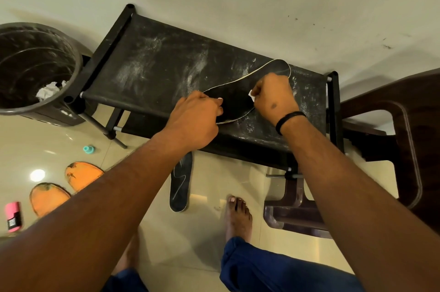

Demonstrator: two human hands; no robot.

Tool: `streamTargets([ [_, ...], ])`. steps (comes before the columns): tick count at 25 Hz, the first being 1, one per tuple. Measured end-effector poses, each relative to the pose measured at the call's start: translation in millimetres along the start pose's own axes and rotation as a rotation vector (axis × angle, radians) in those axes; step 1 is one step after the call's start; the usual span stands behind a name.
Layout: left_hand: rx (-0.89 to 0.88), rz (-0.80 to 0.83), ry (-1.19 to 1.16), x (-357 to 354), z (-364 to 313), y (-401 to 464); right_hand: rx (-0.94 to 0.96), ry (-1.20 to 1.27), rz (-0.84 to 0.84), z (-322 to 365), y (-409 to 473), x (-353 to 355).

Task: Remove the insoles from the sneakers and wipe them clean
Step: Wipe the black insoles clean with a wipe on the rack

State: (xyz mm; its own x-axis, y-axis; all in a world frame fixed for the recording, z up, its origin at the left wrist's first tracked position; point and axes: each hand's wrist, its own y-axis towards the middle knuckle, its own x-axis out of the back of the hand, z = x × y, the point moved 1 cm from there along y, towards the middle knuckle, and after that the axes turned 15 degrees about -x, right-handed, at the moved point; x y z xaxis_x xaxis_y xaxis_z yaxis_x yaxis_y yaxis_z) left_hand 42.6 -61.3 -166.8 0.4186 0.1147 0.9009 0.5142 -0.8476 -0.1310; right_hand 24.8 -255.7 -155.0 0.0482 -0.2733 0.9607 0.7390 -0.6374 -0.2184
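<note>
Dusty black surface (152, 67) by the bin (35, 70): insole (235, 98) lies on it, near end pinned under the left hand (197, 115), right hand (273, 94) pinching a small white wipe (250, 94) against it. Risk: loose dust around the insole re-soils it, or a hard stroke slides it off toward the second insole (179, 184) on the floor.

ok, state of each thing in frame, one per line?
black insole: flat on rack top, being wiped
left hand: holds insole edge
right hand: pinches white wipe
second black insole: on floor, under rack edge
orange insoles: on floor, dirty
bin: open, crumpled paper inside
rack: top dusty white
</note>
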Motion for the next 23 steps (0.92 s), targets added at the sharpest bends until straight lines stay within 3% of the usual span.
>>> streamTargets([
  [5, -0.005, 0.017, 0.024, 2, -3, 1, 0.233, -0.040, 0.156, 15, -25, -9],
  [9, -0.008, 0.016, 0.003, 3, -2, 0, 0.128, 0.006, 0.070, 6, -11, 1],
  [14, -0.020, 0.016, 0.031, 5, -4, 0, 0.281, -0.027, 0.262, 10, -31, 9],
  [20, -0.020, 0.010, 0.015, 3, -3, 0, 0.165, 0.077, 0.115, -3, -19, 7],
  [23, -0.016, 0.007, 0.010, 3, -1, 1, 0.205, 0.029, 0.181, 8, -27, 4],
])
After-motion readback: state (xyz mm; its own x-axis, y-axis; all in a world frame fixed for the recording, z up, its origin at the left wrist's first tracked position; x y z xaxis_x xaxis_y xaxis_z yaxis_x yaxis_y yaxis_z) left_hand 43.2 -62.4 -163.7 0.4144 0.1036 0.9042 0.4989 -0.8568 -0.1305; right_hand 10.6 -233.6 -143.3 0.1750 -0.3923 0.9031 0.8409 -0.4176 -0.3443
